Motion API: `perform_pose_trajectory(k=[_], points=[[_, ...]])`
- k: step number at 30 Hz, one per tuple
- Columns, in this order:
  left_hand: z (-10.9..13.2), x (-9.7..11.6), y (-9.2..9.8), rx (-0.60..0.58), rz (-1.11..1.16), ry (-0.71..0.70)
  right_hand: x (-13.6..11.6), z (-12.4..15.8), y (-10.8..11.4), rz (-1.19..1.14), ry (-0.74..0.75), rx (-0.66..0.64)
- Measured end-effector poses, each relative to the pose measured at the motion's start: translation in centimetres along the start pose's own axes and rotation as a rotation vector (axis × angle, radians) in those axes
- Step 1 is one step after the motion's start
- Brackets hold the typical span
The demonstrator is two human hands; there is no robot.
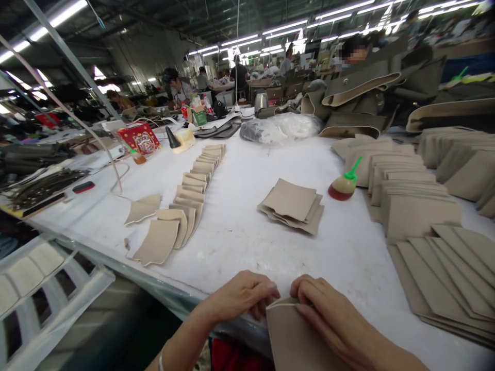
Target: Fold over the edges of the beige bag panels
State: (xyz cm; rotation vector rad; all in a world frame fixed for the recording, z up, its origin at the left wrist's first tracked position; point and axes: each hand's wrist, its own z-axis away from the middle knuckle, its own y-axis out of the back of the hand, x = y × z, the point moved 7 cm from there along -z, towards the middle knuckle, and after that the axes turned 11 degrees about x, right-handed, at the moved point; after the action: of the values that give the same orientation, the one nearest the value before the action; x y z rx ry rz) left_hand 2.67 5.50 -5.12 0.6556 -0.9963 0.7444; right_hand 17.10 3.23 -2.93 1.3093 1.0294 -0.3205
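Observation:
Near the front edge of the table I hold a taupe leather-like piece (292,340) that looks folded in two, its pale edges showing at the top. My right hand (328,309) is closed on its upper right part, thumb in front and curled fingers over the top edge. At the upper left corner, my left hand (245,293) is closed, fingers bent and pinched against the edge; its fingertips are partly hidden. Beyond my hands lies a small stack of similar taupe pieces (292,201).
A curved row of taupe pieces (193,180) runs along the left. Large overlapping stacks (421,216) fill the right side, beside a glue bottle with green nozzle (344,185). Further back are a plastic-wrapped bundle (278,128), a red box (141,138) and piled bags (359,93). Several people work behind.

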Motion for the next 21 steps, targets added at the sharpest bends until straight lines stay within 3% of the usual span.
perform_pose_trajectory(k=[2,6,11,13,15,18,21], points=[[1.0,0.1,-0.2,0.052,0.068,-0.018,0.1,-0.3,0.7,0.025,-0.026,0.059],[2.4,1.1,-0.8,0.136,0.45,-0.041,-1.2,-0.9,2.5,0.053,-0.077,0.136],[4.9,0.2,-2.5,-0.111,0.635,0.135,-4.3,0.6,1.5,0.054,0.026,0.061],[5.7,-0.9,-2.6,-0.126,0.542,0.196,-4.7,1.5,0.5,0.073,0.06,0.051],[6.0,-1.5,-2.3,-0.064,0.328,0.18,-4.4,2.2,-0.7,0.093,0.04,0.042],[6.1,-0.9,-1.6,0.059,-0.006,0.1,-4.3,2.8,-1.9,0.112,0.085,0.015],[6.3,-0.2,-1.1,0.129,-0.098,0.082,-4.5,2.9,-2.0,0.128,0.145,0.033]])
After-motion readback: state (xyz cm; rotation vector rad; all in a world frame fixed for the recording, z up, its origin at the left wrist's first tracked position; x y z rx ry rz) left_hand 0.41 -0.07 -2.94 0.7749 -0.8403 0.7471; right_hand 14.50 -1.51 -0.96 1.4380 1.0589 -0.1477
